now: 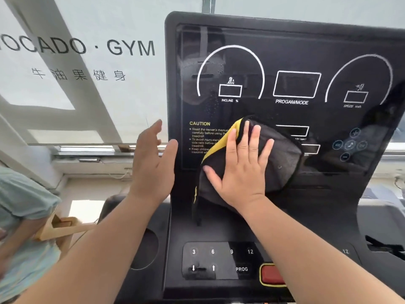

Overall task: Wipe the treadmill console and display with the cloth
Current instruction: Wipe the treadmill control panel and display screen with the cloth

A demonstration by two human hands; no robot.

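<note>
The black treadmill console [285, 40] stands upright in front of me, its glossy display [295, 84] printed with white dials and boxes. A grey cloth with a yellow and black edge [282, 159] lies flat against the lower middle of the display, covering part of the caution text. My right hand [243, 170] presses on the cloth with fingers spread. My left hand [153, 163] is open, palm turned toward the console's left edge, with the thumb close to or touching it and nothing held.
A lower button panel [219, 260] with numbers, arrows and a red stop button [271, 275] lies under my right forearm. A round cup holder [144, 249] sits left of it. A frosted window with gym lettering [87, 62] fills the left. A person in light green [22, 216] stands at the left edge.
</note>
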